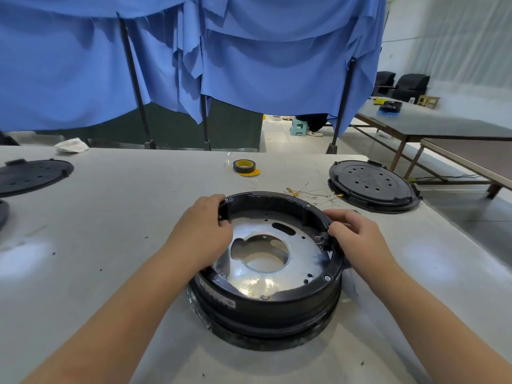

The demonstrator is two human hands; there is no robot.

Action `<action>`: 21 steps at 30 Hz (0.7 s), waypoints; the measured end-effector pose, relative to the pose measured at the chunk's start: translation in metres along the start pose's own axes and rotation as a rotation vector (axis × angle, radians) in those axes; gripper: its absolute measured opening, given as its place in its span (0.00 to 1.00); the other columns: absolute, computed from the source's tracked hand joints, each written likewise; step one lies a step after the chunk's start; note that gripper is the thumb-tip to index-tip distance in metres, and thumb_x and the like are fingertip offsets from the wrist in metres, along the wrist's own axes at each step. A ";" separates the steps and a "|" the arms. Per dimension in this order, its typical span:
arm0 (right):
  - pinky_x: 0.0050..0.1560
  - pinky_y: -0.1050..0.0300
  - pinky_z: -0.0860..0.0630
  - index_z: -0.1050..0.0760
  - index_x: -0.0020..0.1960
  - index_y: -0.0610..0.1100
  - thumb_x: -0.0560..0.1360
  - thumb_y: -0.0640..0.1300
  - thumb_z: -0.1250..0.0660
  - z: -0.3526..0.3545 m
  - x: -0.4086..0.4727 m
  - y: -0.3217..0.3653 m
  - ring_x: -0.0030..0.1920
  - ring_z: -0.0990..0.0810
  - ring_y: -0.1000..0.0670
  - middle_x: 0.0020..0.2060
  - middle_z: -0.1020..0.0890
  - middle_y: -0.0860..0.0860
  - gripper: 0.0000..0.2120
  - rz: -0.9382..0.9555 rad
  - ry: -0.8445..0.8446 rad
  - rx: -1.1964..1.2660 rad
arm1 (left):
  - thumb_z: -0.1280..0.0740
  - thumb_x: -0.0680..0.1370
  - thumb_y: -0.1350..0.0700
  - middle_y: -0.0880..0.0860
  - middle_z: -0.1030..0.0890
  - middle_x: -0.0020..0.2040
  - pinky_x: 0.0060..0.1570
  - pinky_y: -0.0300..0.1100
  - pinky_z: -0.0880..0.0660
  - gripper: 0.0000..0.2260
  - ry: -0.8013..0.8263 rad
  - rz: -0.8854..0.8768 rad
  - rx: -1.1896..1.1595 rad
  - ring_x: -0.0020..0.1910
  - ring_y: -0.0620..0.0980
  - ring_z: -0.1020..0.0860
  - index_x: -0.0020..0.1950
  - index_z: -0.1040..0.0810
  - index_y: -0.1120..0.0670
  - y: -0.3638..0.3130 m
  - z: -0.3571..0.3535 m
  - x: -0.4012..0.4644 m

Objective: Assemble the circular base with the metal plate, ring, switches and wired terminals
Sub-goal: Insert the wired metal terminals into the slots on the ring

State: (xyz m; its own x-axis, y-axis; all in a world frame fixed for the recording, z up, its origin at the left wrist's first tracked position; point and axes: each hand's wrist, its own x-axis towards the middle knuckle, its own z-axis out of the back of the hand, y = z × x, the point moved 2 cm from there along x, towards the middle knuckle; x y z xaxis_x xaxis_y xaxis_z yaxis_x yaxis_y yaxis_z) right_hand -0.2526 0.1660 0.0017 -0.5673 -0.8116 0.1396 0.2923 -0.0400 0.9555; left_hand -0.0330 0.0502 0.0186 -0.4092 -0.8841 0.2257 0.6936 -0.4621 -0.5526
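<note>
My left hand (206,231) grips the left rim of the black round plastic base (279,297), fingers curled over the top edge and down onto its inner wall. My right hand (357,239) holds the opposite, right rim, fingertips pinching the edge just beside a small switch part with metal tabs (321,241) set into the inner wall. The base sits on the pale grey bench (110,231) straight in front of me, resting on a wider black ring-shaped piece. Inside the base lies a shiny silver metal plate (277,261) with a large round opening in the middle, an oblong slot and several small holes.

Just behind the base, to its right, a loose tangle of thin white wires with brass-coloured terminals (313,194) lies on the bench. Further right of the base sits a black round perforated cover (371,184). Behind the base is a dark roll of tape with a yellow core (244,166). Far left of the base lies another black round cover (33,176), and behind that a crumpled white cloth (71,145). Blue fabric curtains (249,65) hang beyond the bench's far edge.
</note>
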 end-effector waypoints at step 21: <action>0.45 0.58 0.29 0.19 0.51 0.44 0.74 0.33 0.34 -0.038 0.140 0.001 0.42 0.23 0.50 0.43 0.20 0.48 0.10 0.038 0.375 -0.839 | 0.43 0.79 0.55 0.53 0.32 0.51 0.42 0.43 0.33 0.12 0.022 -0.021 0.358 0.46 0.51 0.31 0.63 0.33 0.54 -0.011 0.002 0.004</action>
State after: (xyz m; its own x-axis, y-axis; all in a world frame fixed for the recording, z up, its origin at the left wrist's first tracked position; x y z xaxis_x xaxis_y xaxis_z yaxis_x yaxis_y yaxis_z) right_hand -0.3022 0.0306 0.0127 -0.3020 -0.9510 -0.0669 0.8516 -0.3006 0.4295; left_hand -0.0412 0.0516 0.0274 -0.4356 -0.8743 0.2142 0.8470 -0.4787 -0.2311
